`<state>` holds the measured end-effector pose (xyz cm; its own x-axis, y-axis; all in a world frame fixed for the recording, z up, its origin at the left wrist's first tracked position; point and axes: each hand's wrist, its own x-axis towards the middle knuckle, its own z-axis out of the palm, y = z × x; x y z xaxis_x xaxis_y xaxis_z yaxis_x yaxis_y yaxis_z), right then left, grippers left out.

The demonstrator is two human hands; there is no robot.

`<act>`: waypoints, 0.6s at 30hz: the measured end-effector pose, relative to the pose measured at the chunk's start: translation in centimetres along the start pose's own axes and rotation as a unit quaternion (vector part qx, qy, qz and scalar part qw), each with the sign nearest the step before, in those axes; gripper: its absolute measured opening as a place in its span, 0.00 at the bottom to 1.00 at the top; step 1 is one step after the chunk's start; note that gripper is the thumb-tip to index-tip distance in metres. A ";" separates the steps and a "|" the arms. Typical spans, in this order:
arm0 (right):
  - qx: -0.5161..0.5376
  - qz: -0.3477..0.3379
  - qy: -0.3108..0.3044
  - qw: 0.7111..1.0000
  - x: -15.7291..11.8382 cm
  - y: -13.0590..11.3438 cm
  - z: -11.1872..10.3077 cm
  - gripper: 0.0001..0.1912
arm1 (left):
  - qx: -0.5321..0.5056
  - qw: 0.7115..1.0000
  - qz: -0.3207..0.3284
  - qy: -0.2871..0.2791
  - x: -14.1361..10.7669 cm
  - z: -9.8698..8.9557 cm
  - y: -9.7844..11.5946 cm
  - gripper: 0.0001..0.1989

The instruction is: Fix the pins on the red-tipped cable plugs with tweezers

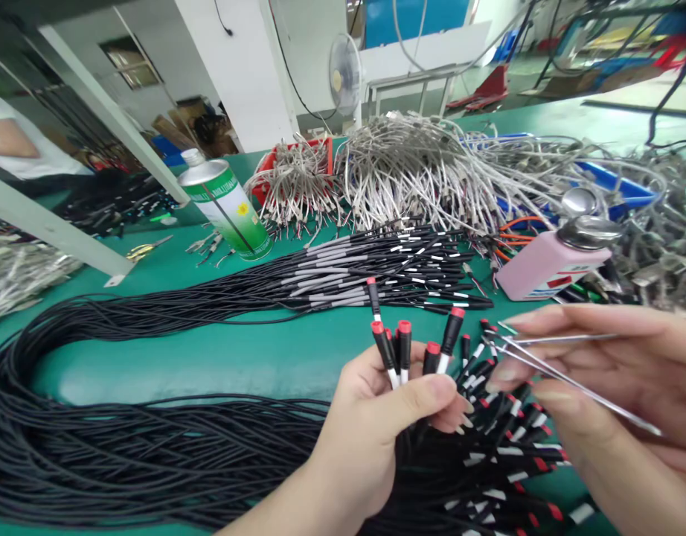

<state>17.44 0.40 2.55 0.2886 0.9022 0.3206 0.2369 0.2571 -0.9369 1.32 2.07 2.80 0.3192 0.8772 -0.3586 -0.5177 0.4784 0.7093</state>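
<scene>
My left hand (pixel 385 417) is closed around several black cable connectors (pixel 403 346) with red tips and white sleeves, held upright in a fan. The connector (pixel 452 333) at its right side leans outward above the thumb. In my right hand (pixel 616 372) is a pair of thin metal tweezers (pixel 566 368), their points facing left, a short way right of the held connectors. Beneath both hands lies a large bundle of black cables (pixel 170 454), its red-tipped ends spread out at the right. Some fingers of my left hand are hidden behind the connectors.
Behind the hands are more black cable ends with grey sleeves (pixel 337 272), a green-and-white can (pixel 228 205) and a pink pump bottle (pixel 555 260). Grey cables heap (pixel 415 171) along the back, partly in a red bin (pixel 259 190). Scissors (pixel 147 248) lie left; a person (pixel 24 141) is beyond.
</scene>
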 end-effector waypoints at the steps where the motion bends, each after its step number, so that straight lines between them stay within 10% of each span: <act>1: 0.000 -0.003 -0.005 1.000 -0.2 -0.1 0.3 0.21 | -0.001 1.000 0.003 -0.005 0.0 0.0 0.0 0.09; 18: -0.036 -0.034 -0.073 0.996 -0.7 1.1 0.2 0.18 | -0.021 1.000 -0.006 -0.017 0.2 0.0 0.1 0.10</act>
<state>17.30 0.08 1.26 0.1335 0.9254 0.3547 0.3188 0.2988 -0.8995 1.33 2.26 2.77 0.3513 0.8703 -0.3451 -0.5469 0.4900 0.6788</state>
